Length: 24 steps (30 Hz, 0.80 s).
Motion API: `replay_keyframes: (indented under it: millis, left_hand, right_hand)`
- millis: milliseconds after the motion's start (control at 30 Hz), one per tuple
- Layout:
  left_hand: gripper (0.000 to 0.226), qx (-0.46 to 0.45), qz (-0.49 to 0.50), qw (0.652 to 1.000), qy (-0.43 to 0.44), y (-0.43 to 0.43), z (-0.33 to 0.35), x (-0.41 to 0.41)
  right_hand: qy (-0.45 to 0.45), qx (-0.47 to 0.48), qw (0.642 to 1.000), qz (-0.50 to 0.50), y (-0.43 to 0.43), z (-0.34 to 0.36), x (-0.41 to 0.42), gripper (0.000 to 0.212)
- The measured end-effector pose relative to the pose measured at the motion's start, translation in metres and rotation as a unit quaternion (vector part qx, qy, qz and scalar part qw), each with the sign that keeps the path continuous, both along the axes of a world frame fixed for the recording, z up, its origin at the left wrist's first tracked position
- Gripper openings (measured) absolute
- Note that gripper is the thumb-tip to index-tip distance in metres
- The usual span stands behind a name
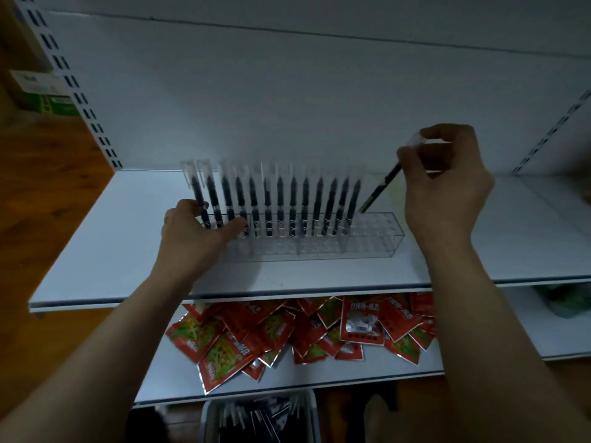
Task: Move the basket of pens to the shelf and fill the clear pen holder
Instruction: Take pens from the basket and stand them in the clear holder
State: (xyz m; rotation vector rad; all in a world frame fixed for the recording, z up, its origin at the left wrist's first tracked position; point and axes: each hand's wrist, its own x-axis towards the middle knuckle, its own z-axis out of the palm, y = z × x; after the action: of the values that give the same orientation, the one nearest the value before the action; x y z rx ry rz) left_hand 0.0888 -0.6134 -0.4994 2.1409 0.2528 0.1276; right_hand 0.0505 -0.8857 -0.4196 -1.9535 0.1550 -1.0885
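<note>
A long clear pen holder (377,241) lies on the upper white shelf (128,244). Several black pens (279,206) with clear caps stand upright in its back row. My left hand (195,231) grips the holder's left end, thumb along its front. My right hand (444,183) pinches one more black pen (380,190), tilted, with its tip just above the empty holes at the right end of the row. The grey basket of pens (259,417) sits low at the bottom edge of the view, below the shelves.
Red snack packets (287,334) lie piled on the lower shelf under the holder. Slotted shelf uprights (76,91) stand at the left and right. A green and white box (41,91) sits at the far left. A wooden floor shows at left.
</note>
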Motion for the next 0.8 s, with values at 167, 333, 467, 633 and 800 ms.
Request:
replay_keyframes:
  millis: [167,333,467,633,800]
  left_hand:
    - [0.073,-0.01,-0.001,1.0,-0.009,-0.003,0.002,-0.003]
    - [0.072,-0.018,0.001,1.0,0.0,-0.002,0.002,-0.004]
    - [0.072,-0.018,-0.006,1.0,0.002,0.0,0.001,-0.002]
    - [0.075,-0.019,0.005,1.0,-0.005,-0.003,0.006,-0.012]
    - [0.093,-0.004,0.007,1.0,-0.005,0.002,0.018,-0.034]
  right_hand:
    - [0.062,-0.025,0.998,0.003,-0.005,-0.014,0.001,0.017]
    - [0.134,-0.081,0.986,0.063,0.004,-0.016,-0.002,0.033]
    - [0.154,-0.119,0.978,0.08,0.004,-0.018,-0.01,0.036]
    - [0.159,-0.099,0.979,0.077,0.006,-0.021,-0.023,0.048]
    - [0.164,-0.079,0.981,0.075,0.022,-0.018,-0.043,0.046]
